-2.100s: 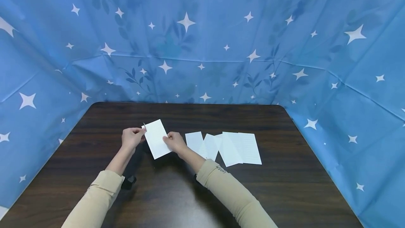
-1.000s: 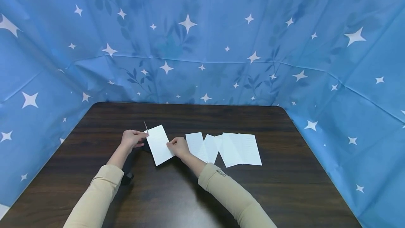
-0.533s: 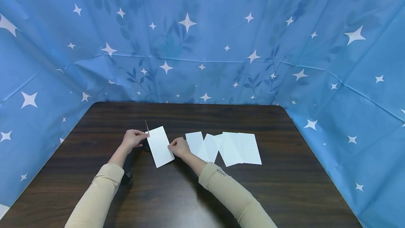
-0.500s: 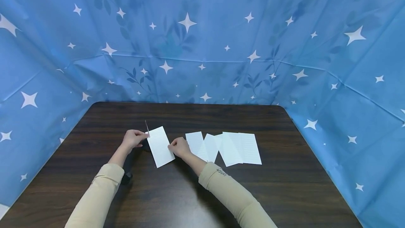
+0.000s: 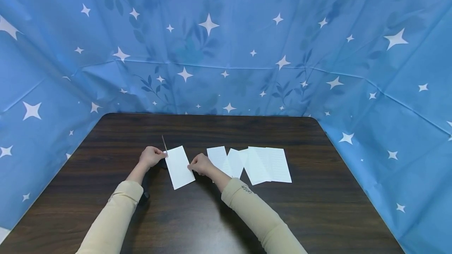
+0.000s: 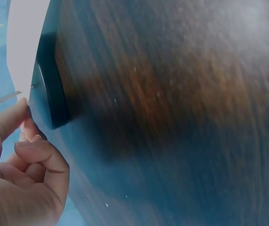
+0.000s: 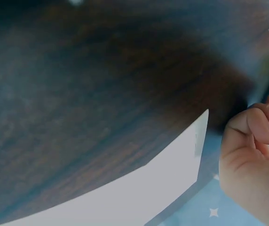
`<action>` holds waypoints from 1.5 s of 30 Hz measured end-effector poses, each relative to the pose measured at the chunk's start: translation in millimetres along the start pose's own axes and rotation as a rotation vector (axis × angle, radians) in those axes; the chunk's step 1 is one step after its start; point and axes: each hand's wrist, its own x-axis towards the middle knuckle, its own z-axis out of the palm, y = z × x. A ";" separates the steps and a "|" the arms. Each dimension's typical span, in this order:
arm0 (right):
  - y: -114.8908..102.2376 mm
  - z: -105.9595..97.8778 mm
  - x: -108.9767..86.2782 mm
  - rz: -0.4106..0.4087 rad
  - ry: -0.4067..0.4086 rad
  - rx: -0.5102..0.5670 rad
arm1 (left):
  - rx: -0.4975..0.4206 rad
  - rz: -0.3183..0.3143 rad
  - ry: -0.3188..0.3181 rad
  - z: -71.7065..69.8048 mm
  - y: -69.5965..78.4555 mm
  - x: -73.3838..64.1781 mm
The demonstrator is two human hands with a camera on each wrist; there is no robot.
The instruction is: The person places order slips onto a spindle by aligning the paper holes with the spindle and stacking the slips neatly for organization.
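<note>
A white sheet of paper (image 5: 180,167) is held between the two hands at left centre of the table. My left hand (image 5: 152,156) pinches its upper left corner between thumb and fingertips. A thin, stick-like strip (image 5: 164,144) juts up from that corner; its kind is unclear. On the sheet's right edge, my right hand (image 5: 202,164) pinches the paper with thumb and forefinger. In the left wrist view, a dark curved object (image 6: 52,96) shows just beyond the paper; the sheet mostly hides it from the head view.
Several white sheets (image 5: 277,166) lie overlapping to the right of the right hand, some with faint lines. All this is on a dark wood-grain table (image 5: 318,214). Behind it hangs a blue curtain (image 5: 229,42) with white stars.
Both hands have brought the sheet a little down the view, towards the person. The right hand's grip now sits at the edge, and more of the thin strip shows than at first.
</note>
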 end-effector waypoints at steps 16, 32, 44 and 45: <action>-11.2 -2.9 -8.2 -0.018 0.004 -0.191 | 0.027 -0.120 0.001 8.5 10.8 -0.1; -3.2 -8.8 -6.1 -0.021 -0.026 -0.035 | -0.342 -0.296 -0.064 10.1 3.0 6.7; 0.8 -8.4 -0.6 -0.033 -0.077 -0.031 | -0.349 -0.300 -0.064 9.9 0.4 7.1; 0.1 -7.4 0.4 -0.029 -0.089 -0.043 | -0.349 -0.296 -0.065 9.7 -1.2 6.9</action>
